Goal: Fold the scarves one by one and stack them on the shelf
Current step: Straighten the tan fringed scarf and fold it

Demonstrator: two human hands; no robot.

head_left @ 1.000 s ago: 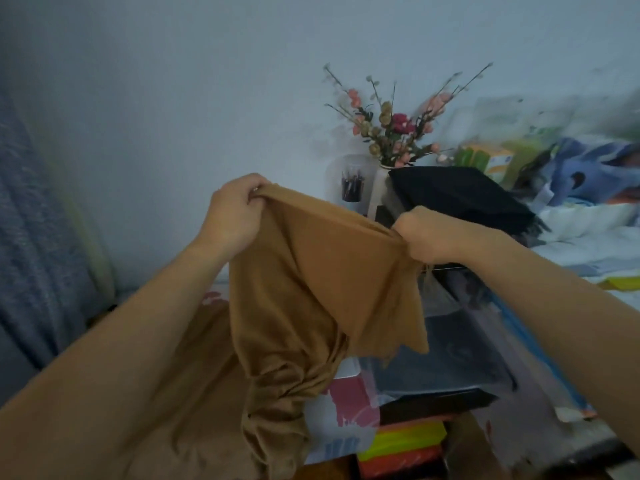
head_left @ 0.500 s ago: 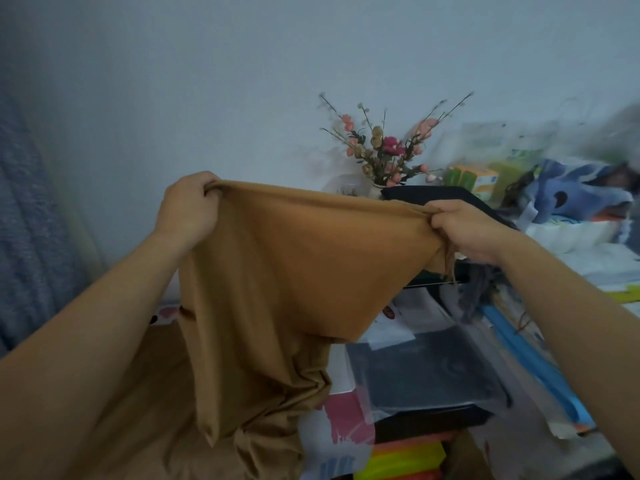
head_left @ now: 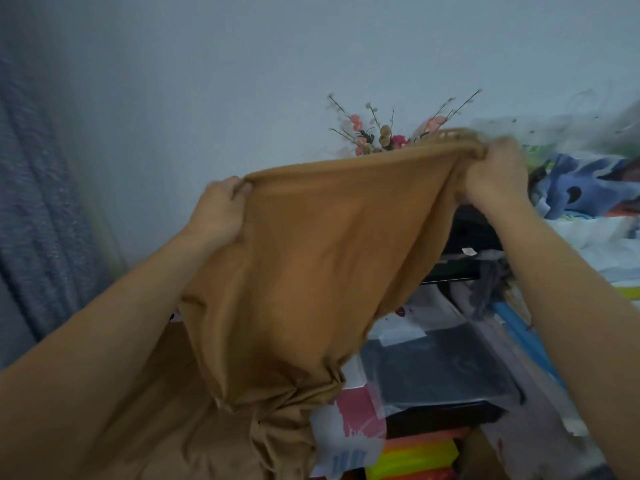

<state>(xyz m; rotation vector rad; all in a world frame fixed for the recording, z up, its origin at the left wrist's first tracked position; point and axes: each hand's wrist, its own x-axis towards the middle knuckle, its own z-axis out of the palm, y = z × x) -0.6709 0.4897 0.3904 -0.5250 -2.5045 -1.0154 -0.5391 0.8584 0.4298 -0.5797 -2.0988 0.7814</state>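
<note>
Stage: early, by my reading. I hold one mustard-brown soft fabric scarf (head_left: pixel 311 271) stretched in the air, not yet folded; its lower end is bunched below my hands, on more brown cloth. Grip: my left hand (head_left: pixel 218 216) has fingers curled round one top corner; my right hand (head_left: pixel 495 174), higher and farther, bunches the opposite corner in a closed fist. The top edge runs taut between them. Beyond my right hand lies dark folded cloth (head_left: pixel 471 230) on a cluttered surface, perhaps the stack; I cannot tell.
</note>
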